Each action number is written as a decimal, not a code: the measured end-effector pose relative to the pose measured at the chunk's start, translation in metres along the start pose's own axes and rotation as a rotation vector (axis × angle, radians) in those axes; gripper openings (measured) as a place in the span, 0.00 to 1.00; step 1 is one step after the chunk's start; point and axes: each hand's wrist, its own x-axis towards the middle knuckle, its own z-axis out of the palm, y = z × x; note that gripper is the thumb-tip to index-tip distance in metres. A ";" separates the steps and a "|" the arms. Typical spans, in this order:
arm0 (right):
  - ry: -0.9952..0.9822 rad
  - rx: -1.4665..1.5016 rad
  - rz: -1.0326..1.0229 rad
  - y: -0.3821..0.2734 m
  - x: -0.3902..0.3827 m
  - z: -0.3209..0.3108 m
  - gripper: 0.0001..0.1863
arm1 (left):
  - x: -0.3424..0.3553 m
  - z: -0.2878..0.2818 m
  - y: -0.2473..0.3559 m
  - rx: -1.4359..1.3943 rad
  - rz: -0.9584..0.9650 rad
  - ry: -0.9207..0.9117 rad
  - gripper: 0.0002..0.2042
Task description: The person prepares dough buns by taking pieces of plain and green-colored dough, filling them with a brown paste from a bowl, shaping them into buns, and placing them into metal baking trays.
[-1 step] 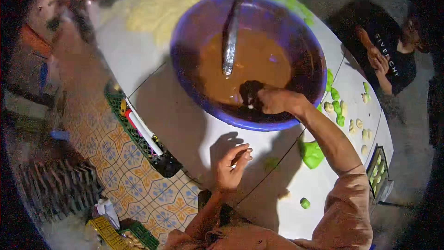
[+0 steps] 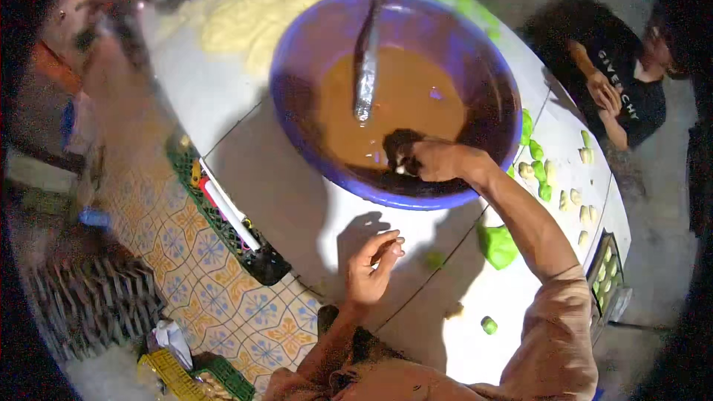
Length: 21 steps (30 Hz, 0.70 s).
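A large purple-blue basin (image 2: 401, 199) with brown liquid (image 2: 416, 89) in it stands on a white tiled table. My right hand (image 2: 442, 162) reaches over its near rim, fingers curled and turned down. Beside its fingertips show a dark patch and a small whitish bit; what the fingers hold is hidden. A long dark stick with a silvery, shiny lower end (image 2: 365, 96) leans inside the basin. My left hand (image 2: 371, 267) hovers over the table in front of the basin, fingers loosely bent, thumb apart, nothing in it. A green dough lump (image 2: 497, 246) lies below my right forearm.
Small green and cream dough pieces (image 2: 544, 191) dot the table's right side, near a tray of pieces (image 2: 607, 275). Cream dough (image 2: 252, 22) spreads at the far left. A green crate (image 2: 223, 212) with tools adjoins the left edge. A person in black (image 2: 631, 89) is at right.
The whole view has shifted very slightly. Both hands keep their places and shapes.
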 end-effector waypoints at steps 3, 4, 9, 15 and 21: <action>0.029 0.158 -0.022 -0.028 -0.017 -0.021 0.15 | -0.002 0.006 0.000 -0.020 -0.040 0.000 0.13; 0.039 0.161 -0.012 -0.023 -0.019 -0.020 0.15 | -0.002 0.008 0.002 -0.018 -0.036 -0.014 0.13; 0.259 1.172 -0.118 -0.018 -0.054 -0.016 0.11 | -0.003 0.028 0.014 -0.053 0.048 -0.054 0.12; 0.644 1.745 -0.277 -0.028 -0.137 0.027 0.13 | 0.000 0.078 0.048 -0.202 0.027 -0.226 0.19; 0.929 1.815 -0.064 -0.010 -0.217 0.141 0.21 | -0.021 0.137 0.028 -0.441 -0.206 -0.390 0.20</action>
